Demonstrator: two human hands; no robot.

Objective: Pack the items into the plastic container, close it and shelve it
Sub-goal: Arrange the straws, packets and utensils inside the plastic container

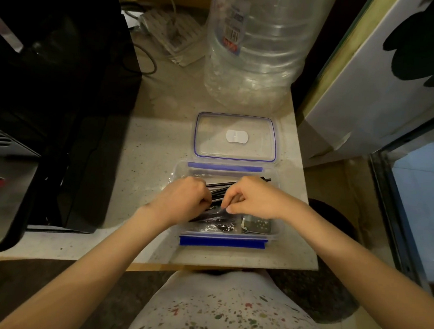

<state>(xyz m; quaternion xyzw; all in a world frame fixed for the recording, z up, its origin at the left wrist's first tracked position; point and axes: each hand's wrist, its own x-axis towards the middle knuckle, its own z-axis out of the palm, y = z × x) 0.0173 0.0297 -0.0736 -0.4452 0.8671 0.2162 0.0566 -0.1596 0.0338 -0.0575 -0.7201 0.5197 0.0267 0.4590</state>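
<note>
A clear plastic container [222,242] with blue clips stands open on the counter in front of me. Its lid [235,137], clear with a blue seal and a white centre patch, lies flat just behind it. Inside lie thin black straws [235,184] in a crinkled clear wrapper [216,224], and a small dark packet with white dots [256,225] at the right. My left hand [186,198] is curled over the straws at the container's left. My right hand [254,198] pinches the clear wrapper near the middle. The straw tips poke past the container's right rear corner.
A large clear water bottle [256,47] stands behind the lid. A black appliance [57,98] fills the left side, with a silver one [1,189] with a red button beside it. A white panel [383,85] stands at the right. Cables and a power strip [173,32] lie at the back.
</note>
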